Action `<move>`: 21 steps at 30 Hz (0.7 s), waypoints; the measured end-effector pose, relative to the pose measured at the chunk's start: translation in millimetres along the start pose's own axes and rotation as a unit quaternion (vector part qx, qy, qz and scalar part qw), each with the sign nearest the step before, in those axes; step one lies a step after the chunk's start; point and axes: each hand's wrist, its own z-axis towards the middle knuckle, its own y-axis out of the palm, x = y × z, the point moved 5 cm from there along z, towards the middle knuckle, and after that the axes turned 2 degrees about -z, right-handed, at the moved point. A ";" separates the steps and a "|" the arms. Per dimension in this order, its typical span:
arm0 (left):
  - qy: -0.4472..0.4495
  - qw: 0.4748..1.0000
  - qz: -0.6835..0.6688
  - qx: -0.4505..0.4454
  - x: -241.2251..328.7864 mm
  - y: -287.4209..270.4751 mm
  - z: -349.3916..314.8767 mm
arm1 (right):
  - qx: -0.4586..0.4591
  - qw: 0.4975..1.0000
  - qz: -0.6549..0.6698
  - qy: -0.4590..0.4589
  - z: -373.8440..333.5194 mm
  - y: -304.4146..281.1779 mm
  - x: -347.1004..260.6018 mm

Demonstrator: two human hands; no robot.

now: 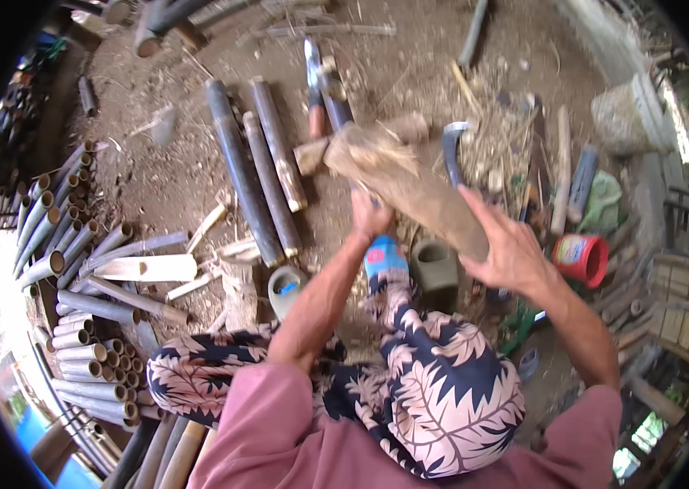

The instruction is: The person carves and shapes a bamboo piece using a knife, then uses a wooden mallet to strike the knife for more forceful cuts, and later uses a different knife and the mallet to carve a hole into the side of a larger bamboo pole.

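Note:
My right hand (503,244) is closed round the narrow end of a thick wooden block (414,183), which slants up to the left in front of me. The block's far end is splintered and smeared by motion. Just below its middle, my left hand (371,213) makes a fist. What it grips is mostly behind the block and cannot be made out. Past the block, a dark bamboo tube (334,98) lies pointing toward me, beside a knife (314,90) with a shiny blade and brown handle. A short log (407,127) lies partly behind the block.
A sickle (451,151) lies beyond my right hand. Several long bamboo tubes (238,163) rest left of centre, with stacked tubes (92,363) at far left. Two cut-open containers (436,273) stand near my legs. A red tin (581,259) and pale bucket (626,118) are right.

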 end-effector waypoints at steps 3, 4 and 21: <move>-0.103 0.994 0.018 -0.011 10.8 4.3 11.2 | 0.108 0.992 0.055 -0.030 -23.5 -25.0 -8.7; -0.207 0.975 0.034 -0.076 3.4 1.7 -3.9 | 0.169 0.979 0.114 -0.023 -32.7 -27.7 -2.5; 0.096 0.828 0.496 -0.242 -20.0 -137.1 94.8 | 0.225 0.882 -0.058 0.410 -154.8 214.2 208.0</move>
